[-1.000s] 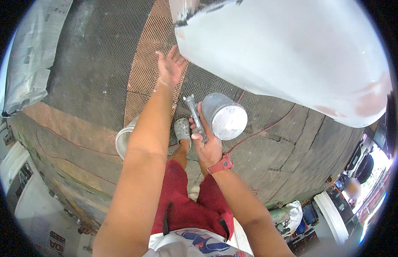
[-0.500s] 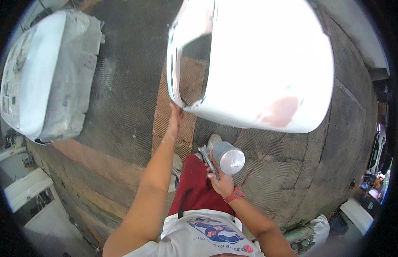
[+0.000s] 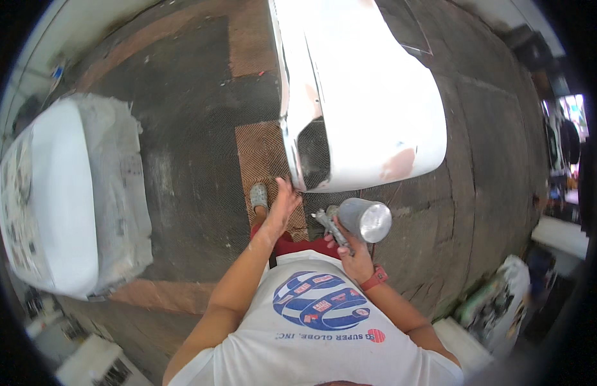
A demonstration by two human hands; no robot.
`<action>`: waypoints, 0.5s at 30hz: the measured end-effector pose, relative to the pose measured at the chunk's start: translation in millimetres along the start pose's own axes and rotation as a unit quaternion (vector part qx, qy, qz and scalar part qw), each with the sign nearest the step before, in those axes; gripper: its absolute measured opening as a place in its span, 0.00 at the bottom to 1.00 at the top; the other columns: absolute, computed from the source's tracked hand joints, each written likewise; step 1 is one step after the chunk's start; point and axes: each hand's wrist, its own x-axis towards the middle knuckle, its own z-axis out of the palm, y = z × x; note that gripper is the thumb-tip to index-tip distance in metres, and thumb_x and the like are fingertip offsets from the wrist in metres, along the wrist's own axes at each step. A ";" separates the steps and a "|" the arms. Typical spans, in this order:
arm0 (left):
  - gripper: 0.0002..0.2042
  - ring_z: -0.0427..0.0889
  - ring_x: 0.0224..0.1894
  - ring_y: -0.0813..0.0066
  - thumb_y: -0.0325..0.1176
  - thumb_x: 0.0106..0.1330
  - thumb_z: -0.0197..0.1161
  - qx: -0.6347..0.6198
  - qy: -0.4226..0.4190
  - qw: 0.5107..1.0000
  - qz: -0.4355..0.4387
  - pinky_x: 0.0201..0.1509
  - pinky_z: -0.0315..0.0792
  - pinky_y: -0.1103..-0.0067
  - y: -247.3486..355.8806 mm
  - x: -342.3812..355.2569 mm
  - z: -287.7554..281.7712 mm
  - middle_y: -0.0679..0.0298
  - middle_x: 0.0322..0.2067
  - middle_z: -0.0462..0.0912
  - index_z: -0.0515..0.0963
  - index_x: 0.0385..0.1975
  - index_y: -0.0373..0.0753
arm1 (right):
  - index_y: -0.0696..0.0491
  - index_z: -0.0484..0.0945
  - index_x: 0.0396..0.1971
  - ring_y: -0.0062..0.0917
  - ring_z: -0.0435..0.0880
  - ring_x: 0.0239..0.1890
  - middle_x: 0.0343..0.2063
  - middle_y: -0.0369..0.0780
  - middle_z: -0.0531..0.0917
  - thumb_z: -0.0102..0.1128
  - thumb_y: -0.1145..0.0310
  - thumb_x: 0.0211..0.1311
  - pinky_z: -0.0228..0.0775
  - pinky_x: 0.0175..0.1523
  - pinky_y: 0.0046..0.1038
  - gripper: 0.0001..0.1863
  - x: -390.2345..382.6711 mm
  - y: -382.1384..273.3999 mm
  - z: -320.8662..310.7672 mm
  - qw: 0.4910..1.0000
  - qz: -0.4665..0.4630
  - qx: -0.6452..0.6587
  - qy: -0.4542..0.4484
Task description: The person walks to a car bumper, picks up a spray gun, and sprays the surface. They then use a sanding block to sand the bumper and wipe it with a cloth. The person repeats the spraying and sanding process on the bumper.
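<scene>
A spray gun [image 3: 332,229] with a large grey metal cup [image 3: 359,215] is gripped in my right hand [image 3: 355,258], its fingers wrapped round the handle. The cup leans to the right, its round silvery end toward me. My left hand [image 3: 284,204] is raised with its fingers apart beside the near left corner of a large white car body panel [image 3: 382,96]. Whether the fingertips touch the panel's edge I cannot tell. The panel has a window-like opening on its left side and a pinkish patch [image 3: 399,165] near its lower right.
At the far left lies a second white car part [image 3: 62,199], with greyish masking sheet [image 3: 117,199] along its right side. Brown ribbed matting [image 3: 260,148] covers part of the dark floor [image 3: 189,141]. Toward the lower right lies a white bag [image 3: 512,302].
My view has shifted and turned. My left hand has come away from its hold at the panel's corner, its fingers now spread. The spray gun remains in my right hand.
</scene>
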 end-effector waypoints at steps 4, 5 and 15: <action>0.51 0.54 0.85 0.50 0.76 0.79 0.26 0.055 -0.145 0.988 0.012 0.87 0.47 0.56 65.7 -22.7 -36.7 0.45 0.82 0.57 0.49 0.85 0.36 | 0.55 0.63 0.82 0.23 0.84 0.42 0.45 0.42 0.88 0.47 0.30 0.80 0.78 0.54 0.32 0.48 3.6 -10.9 62.1 0.992 -0.006 -0.001 0.124; 0.49 0.59 0.83 0.50 0.75 0.80 0.27 0.072 -0.184 0.980 0.025 0.86 0.50 0.56 92.3 -23.3 -51.4 0.46 0.80 0.63 0.53 0.84 0.37 | 0.55 0.64 0.82 0.24 0.85 0.41 0.45 0.42 0.88 0.47 0.29 0.80 0.78 0.54 0.32 0.49 3.6 -12.0 79.1 0.988 0.013 0.016 0.152; 0.23 0.85 0.63 0.59 0.44 0.81 0.63 0.547 -0.224 0.778 0.213 0.65 0.79 0.69 227.4 -11.1 -78.8 0.51 0.61 0.86 0.79 0.69 0.40 | 0.54 0.63 0.82 0.27 0.91 0.44 0.54 0.47 0.89 0.43 0.30 0.81 0.80 0.36 0.27 0.47 2.5 -21.9 216.5 0.917 0.078 0.102 0.377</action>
